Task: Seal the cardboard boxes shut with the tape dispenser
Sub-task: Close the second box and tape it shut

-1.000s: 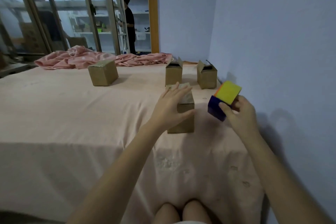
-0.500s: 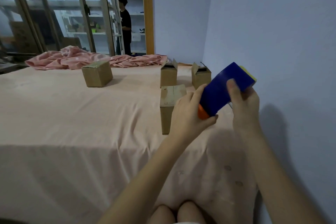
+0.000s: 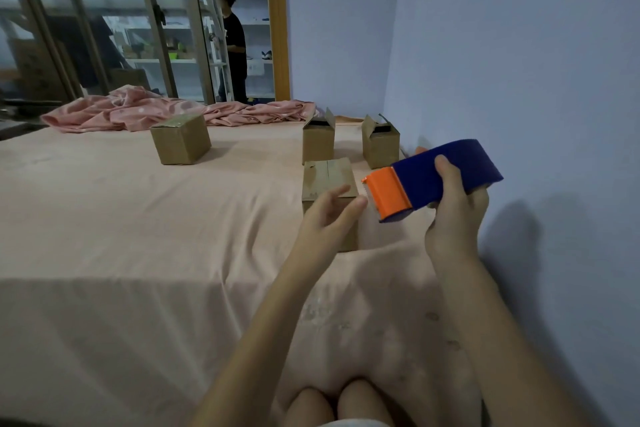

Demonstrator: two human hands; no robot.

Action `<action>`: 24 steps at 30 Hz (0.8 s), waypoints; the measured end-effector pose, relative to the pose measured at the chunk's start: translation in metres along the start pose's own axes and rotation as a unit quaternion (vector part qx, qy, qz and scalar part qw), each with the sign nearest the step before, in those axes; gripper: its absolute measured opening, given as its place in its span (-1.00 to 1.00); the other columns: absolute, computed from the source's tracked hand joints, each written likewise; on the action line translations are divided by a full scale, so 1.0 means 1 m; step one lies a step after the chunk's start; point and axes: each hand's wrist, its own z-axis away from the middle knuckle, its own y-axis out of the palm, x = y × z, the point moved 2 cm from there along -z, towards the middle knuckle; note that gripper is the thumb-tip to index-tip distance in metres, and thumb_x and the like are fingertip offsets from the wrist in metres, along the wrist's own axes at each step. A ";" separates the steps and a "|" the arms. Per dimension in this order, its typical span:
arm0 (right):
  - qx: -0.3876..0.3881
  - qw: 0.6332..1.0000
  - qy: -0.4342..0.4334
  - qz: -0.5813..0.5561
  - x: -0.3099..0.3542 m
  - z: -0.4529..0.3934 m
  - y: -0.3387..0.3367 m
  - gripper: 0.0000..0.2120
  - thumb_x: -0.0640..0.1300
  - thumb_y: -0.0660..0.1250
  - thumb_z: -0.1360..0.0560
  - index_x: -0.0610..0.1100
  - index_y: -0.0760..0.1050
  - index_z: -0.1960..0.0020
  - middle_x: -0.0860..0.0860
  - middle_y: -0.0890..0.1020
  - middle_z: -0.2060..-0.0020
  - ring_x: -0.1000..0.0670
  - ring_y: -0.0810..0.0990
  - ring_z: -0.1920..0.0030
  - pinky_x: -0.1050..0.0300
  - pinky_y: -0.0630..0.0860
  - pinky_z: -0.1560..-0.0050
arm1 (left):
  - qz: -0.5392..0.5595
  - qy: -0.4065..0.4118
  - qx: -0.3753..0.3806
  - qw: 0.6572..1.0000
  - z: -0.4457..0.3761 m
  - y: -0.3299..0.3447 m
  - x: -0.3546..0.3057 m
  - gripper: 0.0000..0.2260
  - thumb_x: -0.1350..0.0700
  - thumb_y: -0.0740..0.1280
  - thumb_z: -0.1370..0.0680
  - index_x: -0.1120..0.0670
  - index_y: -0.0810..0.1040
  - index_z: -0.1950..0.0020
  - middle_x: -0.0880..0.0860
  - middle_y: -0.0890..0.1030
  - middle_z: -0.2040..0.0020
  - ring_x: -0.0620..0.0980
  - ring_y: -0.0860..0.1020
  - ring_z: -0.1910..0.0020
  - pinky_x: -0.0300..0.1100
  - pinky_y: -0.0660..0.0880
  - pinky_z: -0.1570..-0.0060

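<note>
My right hand [image 3: 453, 215] grips a blue tape dispenser [image 3: 446, 177] with an orange front end, held in the air and pointing left. In front of the nearest cardboard box [image 3: 327, 180], whose top flaps are folded down, my left hand [image 3: 329, 215] hovers with fingers loosely spread, its fingertips close to the orange end. Two boxes with raised flaps, one [image 3: 318, 142] and another [image 3: 380, 144], stand behind it near the wall. A closed box [image 3: 180, 138] sits further left.
Everything stands on a table under a pink cloth [image 3: 138, 218]. A crumpled pink sheet [image 3: 166, 111] lies along the far edge. The wall [image 3: 519, 62] runs close on the right. A person [image 3: 232, 42] stands beyond the glass doors. My knees show at the bottom.
My left hand has let go of the dispenser and dropped in front of the near box. My right hand has turned the dispenser so its orange end faces left.
</note>
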 end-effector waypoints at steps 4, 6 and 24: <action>-0.043 0.998 0.039 -0.010 -0.012 0.001 0.002 -0.66 -0.12 0.36 -0.47 -0.11 0.38 -0.21 -0.01 0.67 0.06 0.08 0.67 0.15 0.30 0.52 0.32 | 0.020 -0.023 0.006 1.000 0.003 0.010 0.001 -0.73 -0.03 0.16 -0.62 0.11 0.56 -0.10 -0.03 0.64 0.14 -0.19 0.60 0.22 -0.41 0.50 0.27; -0.064 0.997 0.048 -0.012 -0.017 0.003 0.004 -0.61 -0.12 0.36 -0.47 -0.14 0.37 -0.25 0.02 0.65 0.09 0.11 0.66 0.19 0.32 0.51 0.35 | 0.048 -0.033 -0.022 0.998 0.001 0.014 0.001 -0.74 -0.02 0.17 -0.62 0.10 0.57 -0.02 -0.05 0.63 0.21 -0.21 0.59 0.29 -0.39 0.49 0.33; -0.163 0.981 0.083 -0.067 -0.036 0.028 0.021 -0.77 -0.09 0.35 -0.47 0.03 0.35 -0.05 0.11 0.64 0.20 0.16 0.65 0.27 0.33 0.51 0.36 | -0.027 0.021 -0.240 0.970 -0.002 0.020 0.008 -0.86 0.08 0.24 -0.60 0.01 0.45 0.16 -0.09 0.56 0.24 -0.25 0.51 0.28 -0.38 0.42 0.27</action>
